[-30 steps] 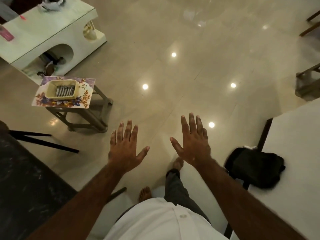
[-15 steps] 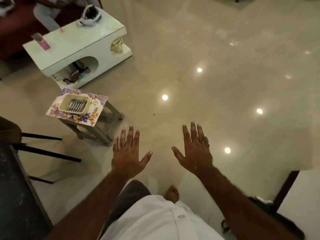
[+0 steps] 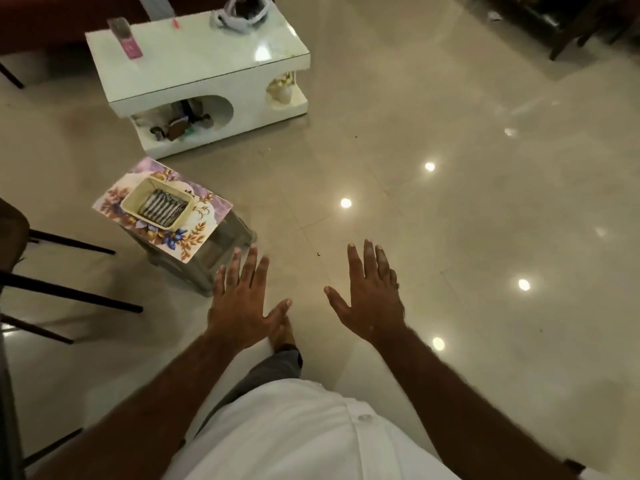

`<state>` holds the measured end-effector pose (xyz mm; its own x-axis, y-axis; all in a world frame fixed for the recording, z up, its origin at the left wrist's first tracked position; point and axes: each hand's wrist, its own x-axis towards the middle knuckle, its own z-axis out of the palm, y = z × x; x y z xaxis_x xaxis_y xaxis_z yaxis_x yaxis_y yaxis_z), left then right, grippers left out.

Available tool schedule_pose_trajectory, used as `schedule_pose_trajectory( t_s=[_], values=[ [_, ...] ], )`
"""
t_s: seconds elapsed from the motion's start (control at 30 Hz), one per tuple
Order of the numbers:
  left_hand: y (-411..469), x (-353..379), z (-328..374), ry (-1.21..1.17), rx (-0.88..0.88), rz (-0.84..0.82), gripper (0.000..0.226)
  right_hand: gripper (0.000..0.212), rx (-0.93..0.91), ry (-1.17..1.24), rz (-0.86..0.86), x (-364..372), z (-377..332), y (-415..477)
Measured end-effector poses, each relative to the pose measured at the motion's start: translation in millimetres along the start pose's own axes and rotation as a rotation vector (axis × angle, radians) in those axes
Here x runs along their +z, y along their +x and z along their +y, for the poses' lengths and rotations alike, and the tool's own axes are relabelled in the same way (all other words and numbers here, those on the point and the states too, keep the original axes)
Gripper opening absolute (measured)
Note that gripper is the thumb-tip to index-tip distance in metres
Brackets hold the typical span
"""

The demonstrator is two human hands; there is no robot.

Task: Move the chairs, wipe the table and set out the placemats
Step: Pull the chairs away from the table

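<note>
While both arms stretch out ahead, the left hand and right hand hover flat over the floor, palms down, fingers straight and spread, nothing in either one. Look left: there's the flowery placemat, lying on a grey stool just beyond the left hand's fingertips, untouched. Its long axis runs from upper left to lower right in the head view, with the nearer short end facing the hands. A cream tray sits at its middle, lined up with it, holding a row of cutlery. At the left edge a chair shows its dark legs, close beside the stool. The floor is glossy beige tile, dotted with bright reflected ceiling lights. Beyond the stool stands a white coffee table with a shiny top, carrying a pink packet and a pale bag, with odds and ends on its lower shelf. Below, a white shirt and one bare foot.
</note>
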<state>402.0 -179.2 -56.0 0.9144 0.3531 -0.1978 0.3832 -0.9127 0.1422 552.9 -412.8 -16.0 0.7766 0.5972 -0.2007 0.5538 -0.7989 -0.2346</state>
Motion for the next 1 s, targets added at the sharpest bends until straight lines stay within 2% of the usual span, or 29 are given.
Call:
schedule_pose_trajectory(
  t_s=[0.2,0.5,0.93,1.0],
  values=[
    [88,-32,-29,-0.046,-0.039,0.028,0.109,0.102,-0.080,-0.051,0.000,-26,-13,111],
    [192,-70,-59,-0.052,-0.202,0.088,0.108,0.103,-0.177,-0.032,-0.039,-52,-24,262],
    [351,-108,-39,-0.090,-0.492,0.117,0.108,0.100,-0.473,-0.089,-0.065,-104,8,483],
    [370,-115,-34,-0.123,-0.536,0.100,0.108,0.099,-0.522,-0.120,-0.109,-111,11,515]
  ],
)
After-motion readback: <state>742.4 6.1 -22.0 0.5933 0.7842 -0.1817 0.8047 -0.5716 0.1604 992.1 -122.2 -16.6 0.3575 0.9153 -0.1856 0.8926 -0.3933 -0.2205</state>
